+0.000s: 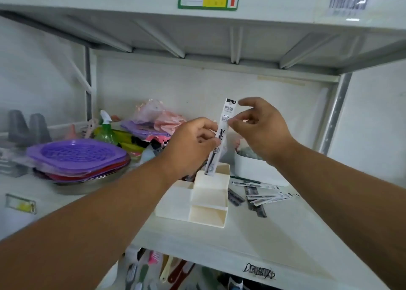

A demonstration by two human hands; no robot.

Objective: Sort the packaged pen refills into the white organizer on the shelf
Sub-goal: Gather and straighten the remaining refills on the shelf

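Both hands' fingers pinch a slim, glossy refill pack point(222, 136) upright, its lower end in the blocky white organizer's point(197, 199) tallest cell: left hand point(189, 144) at 9 o'clock, right hand point(261, 125) at 3.

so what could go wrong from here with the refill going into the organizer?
1. The packaged refill is tall and slightly tilted, with only its lower end in the white organizer's top compartment; released now, it might lean or tip out.
2. Both hands, left and right, pinch the same packet; uneven pull could bend it.
3. The remaining refills lie loose near the shelf edge; a forearm sweep could knock them off.
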